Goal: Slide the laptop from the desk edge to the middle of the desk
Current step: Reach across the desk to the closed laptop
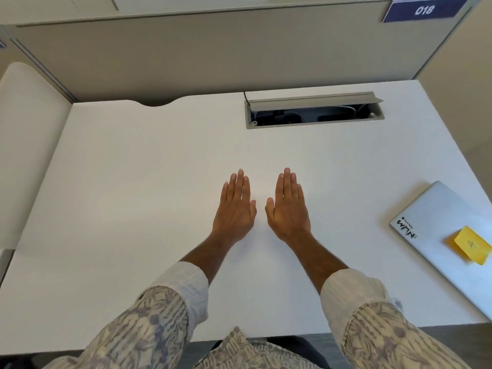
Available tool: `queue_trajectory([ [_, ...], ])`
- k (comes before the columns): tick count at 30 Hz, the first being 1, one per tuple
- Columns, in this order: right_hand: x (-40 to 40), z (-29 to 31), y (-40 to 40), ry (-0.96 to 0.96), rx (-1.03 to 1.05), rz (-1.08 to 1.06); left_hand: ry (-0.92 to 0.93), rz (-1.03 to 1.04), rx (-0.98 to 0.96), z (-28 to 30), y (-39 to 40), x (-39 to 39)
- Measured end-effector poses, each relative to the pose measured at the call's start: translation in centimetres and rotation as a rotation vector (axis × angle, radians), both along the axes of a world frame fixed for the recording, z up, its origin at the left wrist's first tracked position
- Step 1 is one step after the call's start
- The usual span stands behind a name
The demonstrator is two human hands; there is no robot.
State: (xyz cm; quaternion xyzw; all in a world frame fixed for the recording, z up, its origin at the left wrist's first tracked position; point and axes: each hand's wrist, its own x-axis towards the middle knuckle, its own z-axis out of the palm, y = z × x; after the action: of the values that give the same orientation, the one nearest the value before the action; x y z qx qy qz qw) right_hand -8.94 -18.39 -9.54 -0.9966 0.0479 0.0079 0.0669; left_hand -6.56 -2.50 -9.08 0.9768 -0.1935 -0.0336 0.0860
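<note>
A closed silver laptop (442,222) lies at the right edge of the white desk (133,182), turned at an angle and partly cut off by the frame. A yellow sticky note (471,246) and a dark sticker sit on its lid. My left hand (235,206) and my right hand (288,206) rest flat, palms down, side by side in the middle of the desk. Both hold nothing, and their fingers lie straight and close together. The laptop is well to the right of my right hand, with bare desk between them.
An open grey cable tray (314,110) with cables inside is set into the desk at the back. Beige partition panels (213,57) close off the back and right sides. A blue tag marked 018 (423,9) hangs at top right.
</note>
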Motion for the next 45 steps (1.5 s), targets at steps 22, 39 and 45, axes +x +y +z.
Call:
queue_trajectory([
  [22,-6.5,0.9,-13.4,-0.017,0.063,-0.367,-0.015,-0.328,0.009,-0.3,-14.8,0.6],
  [39,-12.3,0.7,-21.8,-0.027,0.085,-0.635,-0.009,-0.594,0.019,0.4,-26.1,-1.6],
  [45,-14.5,0.6,-25.0,-0.047,0.069,-0.704,0.004,-0.677,-0.007,0.3,-29.8,-2.6],
])
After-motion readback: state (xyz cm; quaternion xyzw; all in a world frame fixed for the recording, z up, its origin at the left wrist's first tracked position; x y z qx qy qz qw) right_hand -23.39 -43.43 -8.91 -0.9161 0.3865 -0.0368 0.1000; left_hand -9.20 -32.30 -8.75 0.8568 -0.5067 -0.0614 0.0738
